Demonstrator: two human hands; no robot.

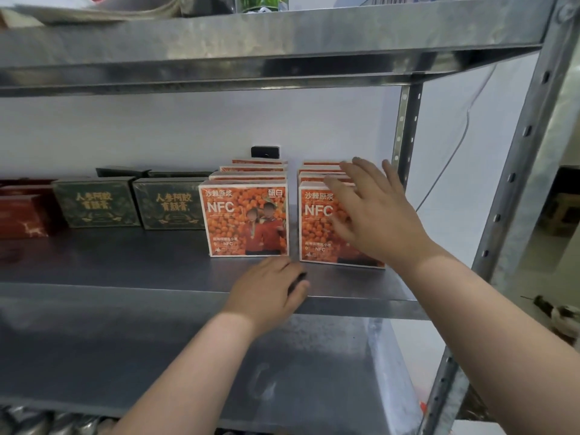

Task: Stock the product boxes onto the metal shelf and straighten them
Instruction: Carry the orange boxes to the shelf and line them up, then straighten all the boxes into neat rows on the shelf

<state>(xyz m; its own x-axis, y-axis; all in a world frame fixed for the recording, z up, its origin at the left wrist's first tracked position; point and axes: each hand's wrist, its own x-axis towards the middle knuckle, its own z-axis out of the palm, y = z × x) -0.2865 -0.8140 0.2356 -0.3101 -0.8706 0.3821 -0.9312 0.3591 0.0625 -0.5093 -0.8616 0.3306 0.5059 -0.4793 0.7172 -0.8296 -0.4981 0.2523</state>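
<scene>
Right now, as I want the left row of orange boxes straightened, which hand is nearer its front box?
Left. The left hand is at the shelf, just below the lower right corner of that front box; the right hand is spread over the right row's front box.

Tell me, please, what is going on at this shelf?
A person is arranging orange printed cardboard boxes on the grey metal shelf, where they stand upright in two rows running front to back. The right hand is spread over the front box of the right row; the left hand rests on the shelf before the left row. Dark green boxes stand further left.
</scene>
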